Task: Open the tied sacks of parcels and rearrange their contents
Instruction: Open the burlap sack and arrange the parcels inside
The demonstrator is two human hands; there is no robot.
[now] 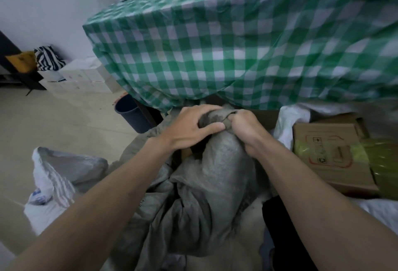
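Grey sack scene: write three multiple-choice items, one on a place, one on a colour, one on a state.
1. Where is the cardboard box?
A. On the table
B. Right of the grey sack
C. Inside the bin

2. What colours is the tablecloth?
A. Green and white
B. Red and white
C. Plain blue

3. What are the hands doing?
A. Hanging idle
B. Lifting the box
C. Gripping the sack's bunched neck

Key: 1 B, it lies beside the right forearm; 2 A, the checks show it; 3 C, the left hand and right hand curl their fingers round the neck.
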